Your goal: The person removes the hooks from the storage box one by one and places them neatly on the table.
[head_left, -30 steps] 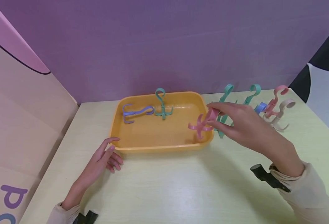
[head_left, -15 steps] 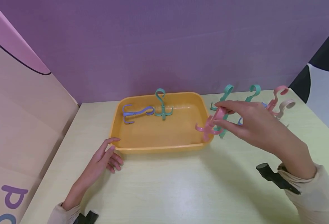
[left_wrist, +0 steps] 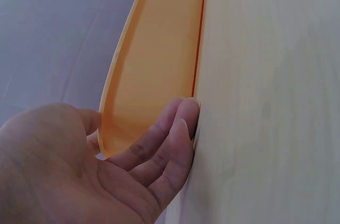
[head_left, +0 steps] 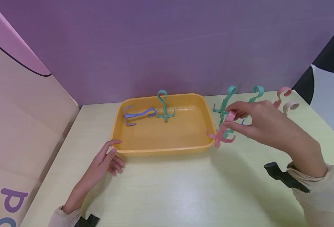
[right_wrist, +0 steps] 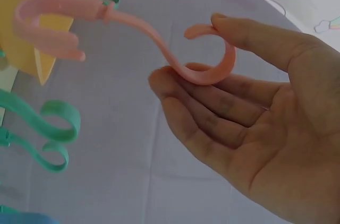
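Observation:
Between thumb and fingers, my right hand [head_left: 272,127] pinches the curled top of a pink four-pronged hanging hook [head_left: 220,135]. Its prongs hang down over the right rim of the yellow tray [head_left: 167,150]; the right wrist view shows the pink hook [right_wrist: 138,24] side on. At the tray's front left corner, my left hand [head_left: 100,159] holds the rim, part of the hand over it and the other fingers [left_wrist: 178,144] against the outer wall. Inside the tray, a purple hook [head_left: 138,114] lies on its side and a green hook [head_left: 165,110] stands upright.
Right of the tray stand green hooks [head_left: 230,92], another pink hook [head_left: 283,91] and a beige hook [head_left: 291,106]. A blue hook is mostly hidden behind the right hand. A purple backdrop [head_left: 167,47] rises at the back edge of the pale table [head_left: 167,189].
The right hand has moved right with the pink hook, from above the tray's right end to over its rim. The left hand and the hooks in the tray stay put.

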Available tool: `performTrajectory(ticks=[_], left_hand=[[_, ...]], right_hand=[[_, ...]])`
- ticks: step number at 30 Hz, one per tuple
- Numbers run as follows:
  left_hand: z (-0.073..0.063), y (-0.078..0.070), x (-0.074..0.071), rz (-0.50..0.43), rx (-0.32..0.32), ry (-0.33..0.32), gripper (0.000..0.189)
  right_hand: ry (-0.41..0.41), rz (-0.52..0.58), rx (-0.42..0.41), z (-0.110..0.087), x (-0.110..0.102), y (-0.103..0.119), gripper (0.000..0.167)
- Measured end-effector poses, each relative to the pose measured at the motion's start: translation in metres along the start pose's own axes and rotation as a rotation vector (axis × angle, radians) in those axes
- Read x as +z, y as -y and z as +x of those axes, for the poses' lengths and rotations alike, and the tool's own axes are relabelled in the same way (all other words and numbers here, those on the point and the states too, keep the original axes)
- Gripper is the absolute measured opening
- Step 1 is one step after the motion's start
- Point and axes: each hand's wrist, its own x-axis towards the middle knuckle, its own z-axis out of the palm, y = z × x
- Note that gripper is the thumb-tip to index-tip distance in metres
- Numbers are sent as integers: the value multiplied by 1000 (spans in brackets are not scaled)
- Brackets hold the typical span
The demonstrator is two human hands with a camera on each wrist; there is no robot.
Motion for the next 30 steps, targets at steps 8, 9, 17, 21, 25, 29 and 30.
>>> performTrajectory(ticks=[8, 9, 17, 21, 25, 29, 30], left_hand=[[-1, 2, -1, -1, 3, 1, 43], [-1, 2, -2, -1, 4, 2, 43], [-2, 4, -2, -10, 3, 4, 43], [-3, 5, -1, -13, 0, 6, 43], [-2, 4, -1, -8, 3, 5, 43], [-1, 2, 0, 2, 7, 5, 43], [0, 2, 0, 4, 7, 6, 43]], right_hand=[[-26, -40, 105, -6, -18, -15, 31], [-33, -45, 119, -7, -20, -18, 31], [166, -7, 204, -4, -14, -29, 30], [312, 36, 206, 2, -3, -32, 30], [370, 81, 199, 5, 6, -34, 30], [394, 73, 190, 6, 9, -37, 29], [397, 64, 186, 6, 9, -39, 29]])
